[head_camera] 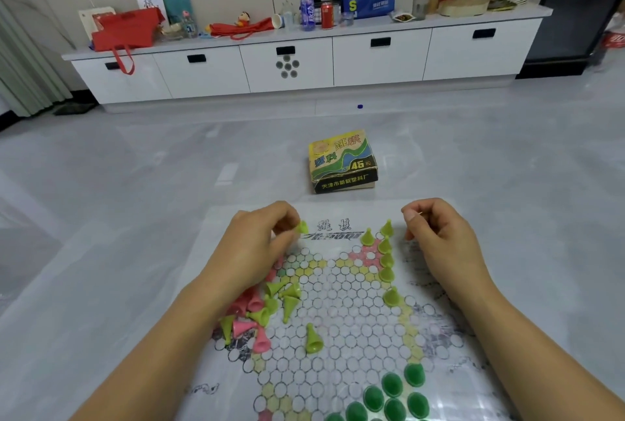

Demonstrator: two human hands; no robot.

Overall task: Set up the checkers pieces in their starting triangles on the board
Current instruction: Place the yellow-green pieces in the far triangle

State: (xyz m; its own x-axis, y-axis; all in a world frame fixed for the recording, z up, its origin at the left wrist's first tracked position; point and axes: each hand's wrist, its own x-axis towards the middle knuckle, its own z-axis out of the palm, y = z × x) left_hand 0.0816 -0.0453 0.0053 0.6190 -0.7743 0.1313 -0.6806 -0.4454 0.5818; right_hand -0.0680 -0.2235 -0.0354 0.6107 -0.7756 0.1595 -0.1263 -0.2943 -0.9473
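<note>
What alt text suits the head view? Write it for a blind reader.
A left hand pinches a yellow-green piece over a checkers board on the floor; the curled right hand is beside a row of upright yellow-green pieces. Pink and yellow-green pieces lie heaped at left, dark green pieces stand near right.

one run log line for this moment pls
left hand: pinches yellow-green plastic cone piece | right hand: curled, hold unclear | printed hexagon-grid checkers board: row of upright yellow-green cones far right, pink and yellow-green heap left
</note>
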